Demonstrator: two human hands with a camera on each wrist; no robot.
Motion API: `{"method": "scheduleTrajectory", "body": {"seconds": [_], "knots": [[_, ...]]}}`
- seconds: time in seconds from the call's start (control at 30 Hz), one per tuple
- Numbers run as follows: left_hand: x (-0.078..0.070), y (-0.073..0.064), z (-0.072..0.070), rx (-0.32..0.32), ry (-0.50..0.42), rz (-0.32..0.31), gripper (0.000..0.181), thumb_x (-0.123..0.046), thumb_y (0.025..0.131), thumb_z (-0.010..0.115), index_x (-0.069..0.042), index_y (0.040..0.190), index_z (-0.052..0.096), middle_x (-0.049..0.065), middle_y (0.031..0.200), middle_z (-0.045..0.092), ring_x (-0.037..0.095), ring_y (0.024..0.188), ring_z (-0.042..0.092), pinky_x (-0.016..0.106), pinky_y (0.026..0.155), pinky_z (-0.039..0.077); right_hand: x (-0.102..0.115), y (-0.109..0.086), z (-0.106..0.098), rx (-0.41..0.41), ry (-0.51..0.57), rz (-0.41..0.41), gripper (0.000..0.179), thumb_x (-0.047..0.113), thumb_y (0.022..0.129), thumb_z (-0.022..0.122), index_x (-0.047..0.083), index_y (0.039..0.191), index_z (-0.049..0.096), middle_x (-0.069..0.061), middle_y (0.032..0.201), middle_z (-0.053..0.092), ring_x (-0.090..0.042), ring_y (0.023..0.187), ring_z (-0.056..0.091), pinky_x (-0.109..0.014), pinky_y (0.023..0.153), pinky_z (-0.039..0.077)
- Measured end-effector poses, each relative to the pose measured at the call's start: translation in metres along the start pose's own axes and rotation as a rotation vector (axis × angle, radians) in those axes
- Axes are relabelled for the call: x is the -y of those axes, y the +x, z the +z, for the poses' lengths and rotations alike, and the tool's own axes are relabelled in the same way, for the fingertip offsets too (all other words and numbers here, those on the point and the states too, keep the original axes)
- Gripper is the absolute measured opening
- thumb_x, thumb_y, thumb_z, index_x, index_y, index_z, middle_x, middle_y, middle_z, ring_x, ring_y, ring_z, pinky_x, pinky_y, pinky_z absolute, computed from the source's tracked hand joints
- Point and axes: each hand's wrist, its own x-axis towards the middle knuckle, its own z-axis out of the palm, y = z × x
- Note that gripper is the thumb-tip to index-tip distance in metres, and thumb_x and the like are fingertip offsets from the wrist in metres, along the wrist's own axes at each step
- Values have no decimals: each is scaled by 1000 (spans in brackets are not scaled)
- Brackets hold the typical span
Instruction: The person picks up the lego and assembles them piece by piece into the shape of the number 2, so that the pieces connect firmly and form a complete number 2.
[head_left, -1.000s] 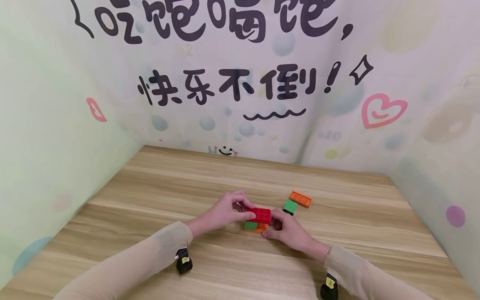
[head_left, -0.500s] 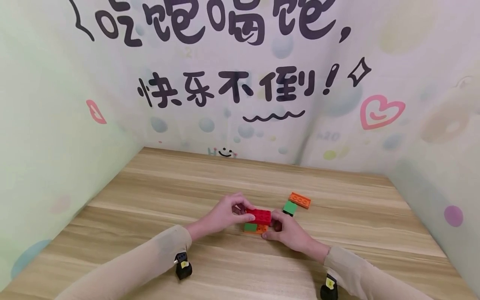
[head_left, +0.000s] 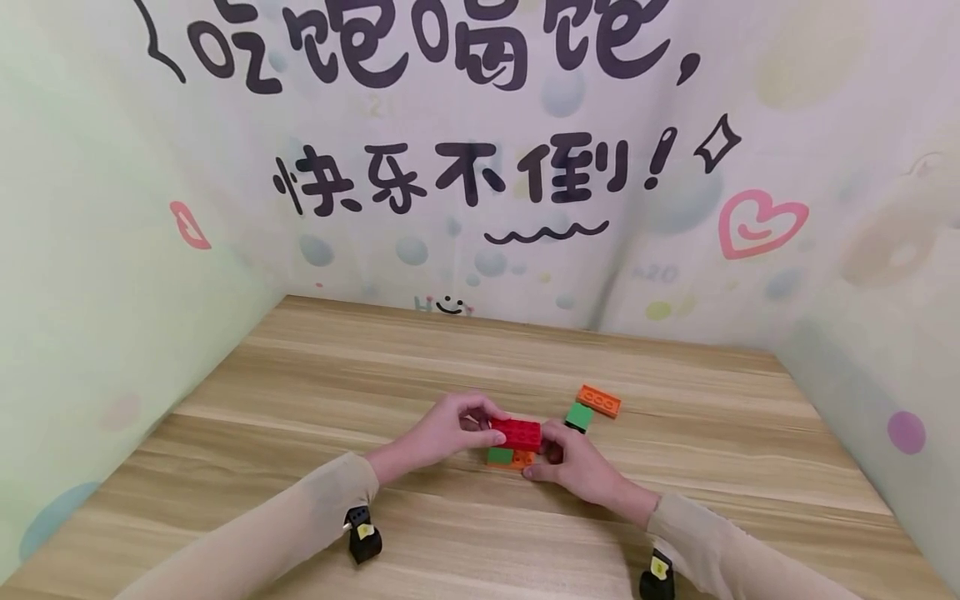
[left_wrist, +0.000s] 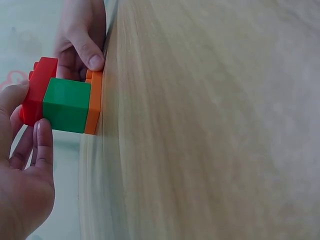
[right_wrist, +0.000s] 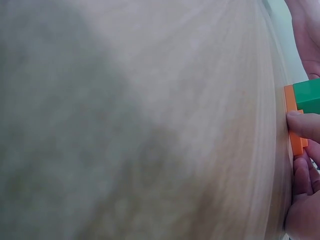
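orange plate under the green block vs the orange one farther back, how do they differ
The stacked orange plate has its studs up, while the far orange plate shows its hollow, ringed underside. The stacked orange plate bears a green block; the far orange plate has nothing on it. The right hand grips the stacked orange plate, but no hand touches the far one. Both are orange and oblong.
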Motion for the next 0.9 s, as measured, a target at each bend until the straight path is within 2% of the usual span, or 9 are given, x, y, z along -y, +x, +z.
{"method": "scheduleTrajectory", "body": {"seconds": [0.3,0.53,0.7,0.9], "knots": [[2,1,1,-3,0,-4,26,-17,87,76,-10,111,73,10,107,70,10,88,61,21,76,55,0,0,0,3,4,5,26,24,83,80,17,105,68,-2,93,54,-14,81,48,-21,68,40],[-2,2,0,-2,34,-16,26,-19,87,76,-11,111,73,9,105,72,10,85,62,20,74,55,1,-1,-2,0,11,-6,26,22,82,81,13,102,68,-6,90,53,-15,79,46,-21,65,38],[-3,2,0,-2,39,-14,25,-19,87,76,-10,110,73,9,102,72,11,82,62,21,71,54,3,-1,-2,7,2,20,28,24,82,81,15,106,68,-5,91,53,-15,80,47,-20,66,38],[-2,0,1,-14,41,4,24,-17,87,77,-9,109,73,10,97,72,10,80,61,20,69,53,2,-2,-2,11,8,-5,31,23,82,82,13,107,68,-7,92,54,-15,81,47,-20,66,40]]}}
